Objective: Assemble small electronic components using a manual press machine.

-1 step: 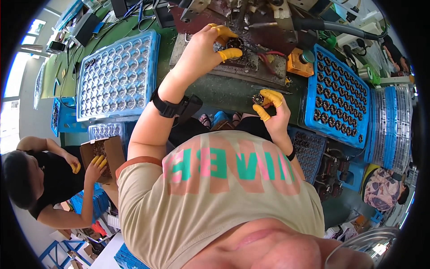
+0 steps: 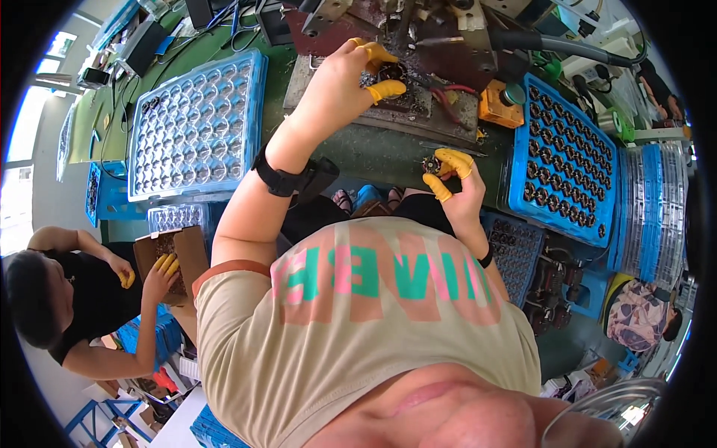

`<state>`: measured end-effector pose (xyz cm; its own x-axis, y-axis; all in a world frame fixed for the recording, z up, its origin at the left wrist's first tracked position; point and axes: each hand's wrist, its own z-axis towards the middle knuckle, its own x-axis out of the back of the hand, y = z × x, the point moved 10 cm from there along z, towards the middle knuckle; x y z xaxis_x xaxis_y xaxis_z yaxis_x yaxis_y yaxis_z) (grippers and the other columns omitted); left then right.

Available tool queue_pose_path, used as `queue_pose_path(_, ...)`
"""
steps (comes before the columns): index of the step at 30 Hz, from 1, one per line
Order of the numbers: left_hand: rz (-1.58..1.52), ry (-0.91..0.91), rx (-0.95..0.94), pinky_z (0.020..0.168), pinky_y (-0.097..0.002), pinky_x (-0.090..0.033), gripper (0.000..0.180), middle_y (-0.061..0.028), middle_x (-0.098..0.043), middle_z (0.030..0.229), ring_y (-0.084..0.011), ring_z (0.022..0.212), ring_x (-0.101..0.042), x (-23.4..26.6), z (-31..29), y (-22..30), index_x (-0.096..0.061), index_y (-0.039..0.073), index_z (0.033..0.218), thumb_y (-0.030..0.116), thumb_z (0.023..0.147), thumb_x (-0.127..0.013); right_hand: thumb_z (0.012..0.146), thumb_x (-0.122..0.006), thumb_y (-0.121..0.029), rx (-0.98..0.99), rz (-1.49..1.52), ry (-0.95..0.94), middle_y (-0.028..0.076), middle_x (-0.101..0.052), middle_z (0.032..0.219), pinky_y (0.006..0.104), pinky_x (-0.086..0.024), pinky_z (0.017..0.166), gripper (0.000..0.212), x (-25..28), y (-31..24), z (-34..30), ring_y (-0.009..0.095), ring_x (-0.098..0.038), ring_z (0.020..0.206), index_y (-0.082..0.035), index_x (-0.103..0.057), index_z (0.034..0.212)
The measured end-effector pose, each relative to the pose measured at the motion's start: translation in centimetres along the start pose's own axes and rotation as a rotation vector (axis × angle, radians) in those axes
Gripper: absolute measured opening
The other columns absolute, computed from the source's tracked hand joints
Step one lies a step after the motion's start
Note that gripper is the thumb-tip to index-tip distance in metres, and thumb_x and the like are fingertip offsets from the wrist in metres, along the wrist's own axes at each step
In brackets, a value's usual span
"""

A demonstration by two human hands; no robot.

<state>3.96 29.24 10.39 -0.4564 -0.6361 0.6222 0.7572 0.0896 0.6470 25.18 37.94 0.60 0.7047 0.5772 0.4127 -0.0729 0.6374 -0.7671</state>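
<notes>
My left hand [image 2: 340, 86], with yellow covers on its fingers, reaches to the worn metal base of the machine. Its thumb and fingers close around a small, dark, round metal part [image 2: 391, 72] there. Nearer to me and to the right, my right hand [image 2: 461, 185] pinches a similar small round part [image 2: 430, 165] between yellow-covered thumb and fingers, above the bench edge. Its fingers partly hide that part. Red-handled pliers [image 2: 451, 97] lie on the base between the two hands.
On the left stands a clear tray [image 2: 196, 127] of round pockets, with a few dark parts in one corner. A blue tray [image 2: 564, 160] full of dark round parts is at the right, near an orange block [image 2: 500, 106]. A co-worker's hand [image 2: 160, 276] reaches into a cardboard box [image 2: 196, 257].
My left hand has shifted very slightly to the right at the round part. My right hand stays nearly where it was.
</notes>
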Motion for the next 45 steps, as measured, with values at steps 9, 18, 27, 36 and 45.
queue_pose_path(9, 0.073, 0.019, -0.121, 0.074, -0.0414, -0.053, 0.036, -0.0173, -0.061, 0.096, -0.0374, 0.085, -0.063, -0.7, 0.3, 0.6, -0.065, -0.001, 0.099, 0.023, 0.075, -0.078, 0.070, -0.084, -0.006, 0.036, 0.153, 0.078, 0.008, -0.066, 0.105, 0.0241, -0.050, 0.070, 0.040, 1.3, 0.1, 0.3, 0.014, -0.061, 0.078, -0.001, -0.065, 0.105)
queue_pose_path(18, 0.010, 0.139, -0.037, 0.083, -0.0370, -0.051, 0.066, -0.0152, -0.062, 0.102, -0.0300, 0.094, -0.062, 1.3, -2.2, -0.5, -0.053, 0.000, 0.127, 0.025, 0.074, -0.082, 0.079, -0.080, -0.017, 0.114, -0.516, 0.321, 0.016, -0.065, 0.117, 0.0379, -0.050, 0.091, 0.040, 6.5, -1.6, 8.5, 0.032, -0.063, 0.107, -0.001, -0.062, 0.110)
queue_pose_path(27, 0.319, 0.073, 0.301, 0.082, -0.0375, -0.052, 0.035, -0.0178, -0.068, 0.101, -0.0334, 0.093, -0.066, 16.0, -9.3, -10.3, -0.069, 0.004, 0.109, 0.027, 0.083, -0.072, 0.087, -0.071, -0.027, 0.237, -0.827, 0.219, 0.015, -0.064, 0.122, 0.0354, -0.053, 0.084, 0.042, 6.3, -0.1, 8.1, 0.031, -0.065, 0.103, 0.000, -0.060, 0.117)
queue_pose_path(36, 0.789, 0.017, 0.698, 0.083, -0.0393, -0.052, 0.027, -0.0143, -0.071, 0.097, -0.0323, 0.092, -0.067, 33.9, -15.8, -31.7, -0.073, 0.013, 0.103, 0.029, 0.082, -0.066, 0.087, -0.071, -0.024, 0.029, -0.719, 0.197, 0.016, -0.068, 0.112, 0.0345, -0.052, 0.083, 0.044, 7.4, 0.2, 9.0, 0.028, -0.065, 0.100, 0.003, -0.058, 0.119)
queue_pose_path(45, 0.945, -0.028, 0.524, 0.063, -0.0467, -0.047, 0.055, -0.0217, -0.066, 0.076, -0.0370, 0.071, -0.064, 35.4, -14.5, -40.0, -0.069, 0.002, 0.077, 0.056, 0.081, -0.061, 0.081, -0.076, -0.009, -0.093, -0.507, 0.199, 0.007, -0.065, 0.110, 0.0306, -0.047, 0.090, 0.035, 16.9, -1.6, 5.7, 0.019, -0.061, 0.101, -0.002, -0.064, 0.114)
